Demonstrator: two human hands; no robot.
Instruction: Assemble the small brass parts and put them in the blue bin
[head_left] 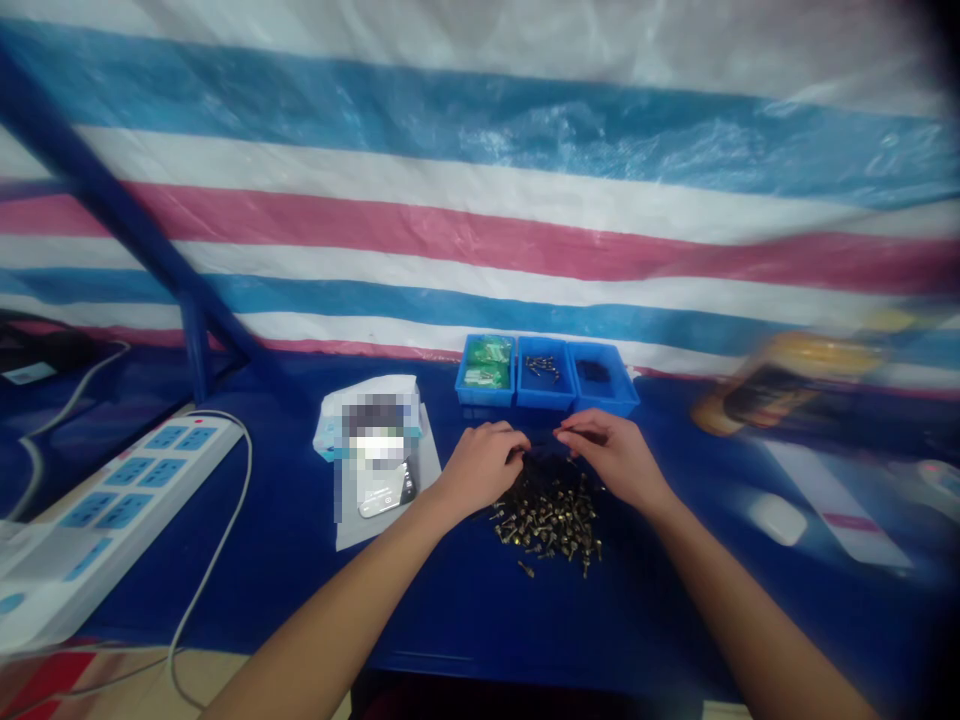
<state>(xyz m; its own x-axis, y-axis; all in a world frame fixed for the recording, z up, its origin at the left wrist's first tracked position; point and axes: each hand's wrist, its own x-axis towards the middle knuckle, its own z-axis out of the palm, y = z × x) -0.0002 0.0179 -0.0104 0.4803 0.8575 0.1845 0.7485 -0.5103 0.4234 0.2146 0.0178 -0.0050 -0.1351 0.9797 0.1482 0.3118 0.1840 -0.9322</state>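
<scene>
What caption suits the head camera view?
Left hand and right hand over a pile of brass-coloured screws before three blue bins.

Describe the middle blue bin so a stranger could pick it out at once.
On the blue table, a pile of small brass-coloured screws lies by the left hand and right hand. Beyond it stand three blue bins. The middle bin holds a few loose screws, unlike the green packets in the left bin and the dark items in the right bin.

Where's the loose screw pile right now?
In the head view, the loose screw pile sits on the blue tabletop, centre, just below the left hand and right hand, with three blue bins beyond it.
</scene>
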